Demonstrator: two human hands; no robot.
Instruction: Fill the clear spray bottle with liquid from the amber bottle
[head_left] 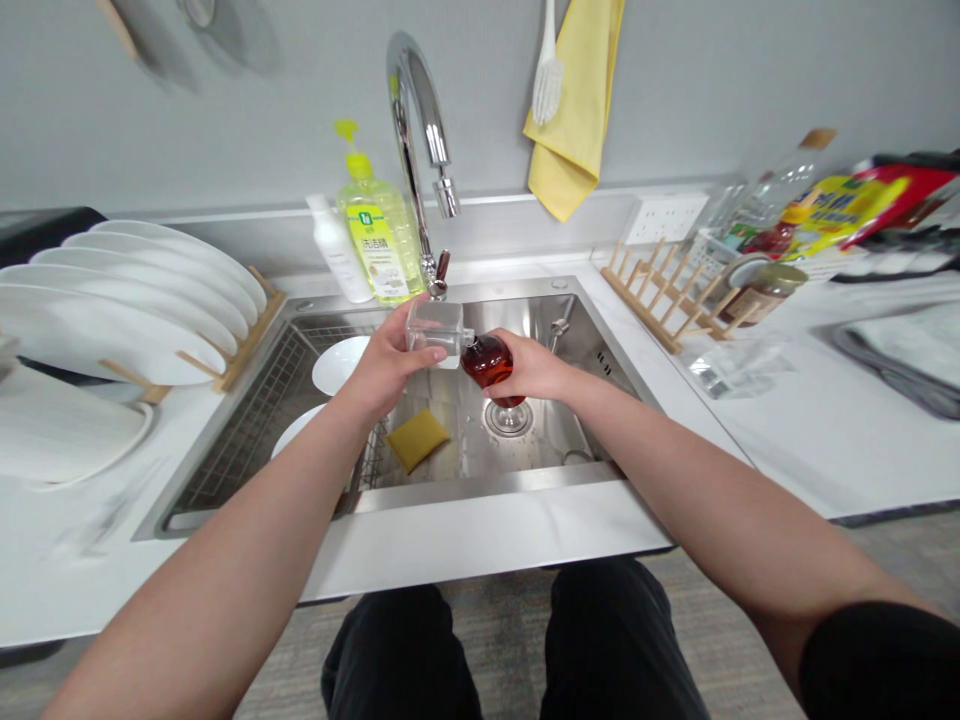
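Note:
Above the sink (487, 490), my left hand (382, 365) grips a clear square bottle (436, 325), tilted on its side with its narrow neck pointing right. My right hand (536, 368) is wrapped round a rounded bottle of dark red-amber liquid (487, 362). The two necks meet or nearly meet; I cannot tell whether they touch. Below them a yellow sponge (418, 440) lies on the basin floor, left of the drain (509, 418). White bowls (341, 365) sit at the sink's left side, partly hidden by my left arm.
A chrome faucet (416, 120) rises behind the sink, beside a dish soap bottle (381, 240) and a white bottle (337, 250). Plates (150, 290) stand racked at left. On the right are a wooden rack (660, 300) and a lidded jar (763, 293). A yellow cloth (577, 110) hangs above.

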